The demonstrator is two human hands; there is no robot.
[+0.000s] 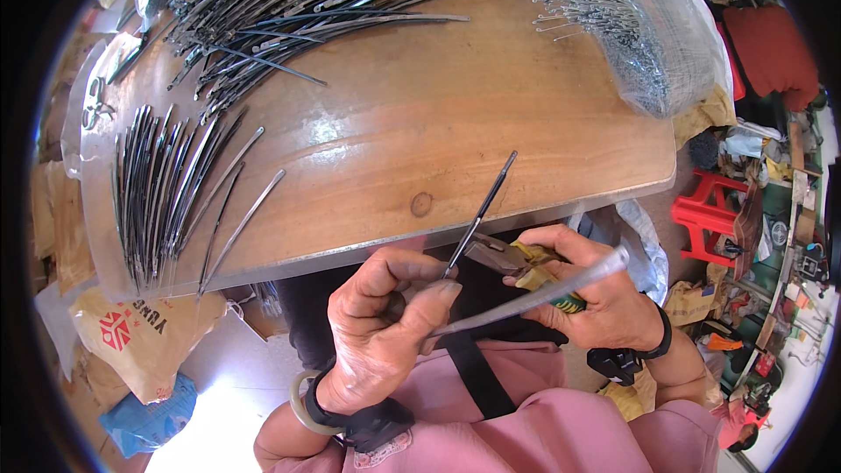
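Observation:
Between the thumb and fingers of my left hand (385, 320) is a thin dark metal rod (489, 200), pointing up and to the right over the table's front edge. A longer grey metal strip (534, 295) also comes out of that hand and crosses in front of my right hand (604, 307). My right hand is closed round pliers with yellow and green handles (536, 276). The pliers' jaws (495, 254) are beside the dark rod; whether they touch it I cannot tell.
A wooden table (420, 131) spans the view ahead. A large heap of dark metal strips (289, 9) lies at its far left, with a smaller spread group (166, 193) nearer. A clear plastic bag of thin wire pins (639, 35) lies far right. A red stool (705, 215) stands beyond the right edge.

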